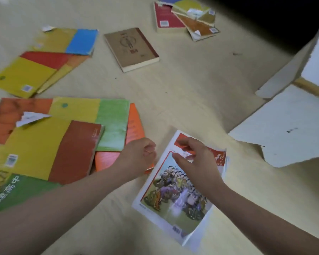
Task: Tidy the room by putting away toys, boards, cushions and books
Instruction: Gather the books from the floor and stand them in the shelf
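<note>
Magazine (173, 192) under the half-open right hand (193, 159); left hand (140, 155) curled empty just beside it.

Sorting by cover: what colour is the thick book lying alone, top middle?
The thick book is brown with a dark-red spine; head view.

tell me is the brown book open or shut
Shut. The brown book lies flat, cover up, its page edges showing as one closed block.

head view, steeply down, near floor (191, 92)
</note>
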A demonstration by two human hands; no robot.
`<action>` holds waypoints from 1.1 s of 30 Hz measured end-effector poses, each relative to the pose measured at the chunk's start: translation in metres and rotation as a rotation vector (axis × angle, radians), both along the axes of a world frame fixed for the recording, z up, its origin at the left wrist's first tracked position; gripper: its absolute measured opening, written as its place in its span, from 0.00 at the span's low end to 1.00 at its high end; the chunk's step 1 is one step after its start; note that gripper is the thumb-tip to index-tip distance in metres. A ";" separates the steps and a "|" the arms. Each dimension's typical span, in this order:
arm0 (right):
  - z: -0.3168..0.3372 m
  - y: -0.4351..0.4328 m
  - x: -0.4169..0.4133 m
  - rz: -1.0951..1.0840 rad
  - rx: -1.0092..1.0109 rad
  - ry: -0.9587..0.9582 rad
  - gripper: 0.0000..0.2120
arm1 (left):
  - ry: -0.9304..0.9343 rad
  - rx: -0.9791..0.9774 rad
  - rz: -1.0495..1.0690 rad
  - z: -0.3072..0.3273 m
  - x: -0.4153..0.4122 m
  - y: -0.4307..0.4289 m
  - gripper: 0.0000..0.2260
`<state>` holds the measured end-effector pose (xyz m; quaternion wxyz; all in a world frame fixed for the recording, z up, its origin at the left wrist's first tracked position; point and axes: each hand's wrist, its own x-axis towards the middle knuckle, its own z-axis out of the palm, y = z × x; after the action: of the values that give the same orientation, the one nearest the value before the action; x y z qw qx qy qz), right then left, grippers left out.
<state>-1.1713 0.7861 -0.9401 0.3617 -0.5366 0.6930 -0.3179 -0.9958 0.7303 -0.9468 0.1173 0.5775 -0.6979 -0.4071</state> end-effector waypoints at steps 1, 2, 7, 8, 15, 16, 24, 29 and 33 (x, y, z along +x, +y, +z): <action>-0.004 -0.001 0.005 0.022 0.005 0.013 0.15 | -0.004 -0.001 0.021 -0.002 0.006 0.000 0.09; -0.007 -0.001 0.010 0.041 0.009 0.023 0.15 | -0.008 0.002 0.034 -0.004 0.012 0.000 0.08; -0.016 0.001 0.038 0.248 0.049 0.080 0.16 | -0.033 0.019 0.109 -0.011 0.059 0.006 0.12; -0.014 -0.004 0.047 0.296 0.051 0.094 0.16 | -0.039 0.006 0.137 -0.010 0.073 0.006 0.12; 0.001 -0.046 0.110 0.555 0.008 0.263 0.19 | -0.215 -0.113 0.139 0.004 0.156 0.007 0.13; 0.001 -0.052 0.121 0.604 0.018 0.307 0.20 | -0.289 -0.135 0.105 0.003 0.170 0.005 0.19; -0.010 -0.103 0.182 0.777 0.025 0.462 0.31 | -0.552 -0.070 -0.153 -0.029 0.205 -0.001 0.56; -0.016 -0.118 0.189 0.577 0.043 0.400 0.27 | -0.555 -0.155 -0.212 -0.030 0.225 0.003 0.48; -0.017 -0.111 0.178 0.594 0.082 0.468 0.32 | -0.620 -0.169 -0.247 -0.035 0.225 0.001 0.47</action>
<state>-0.9936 0.6755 -0.9576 0.2913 -0.7573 0.5831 -0.0401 -0.7709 0.7313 -0.9821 -0.1031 0.5730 -0.7963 -0.1641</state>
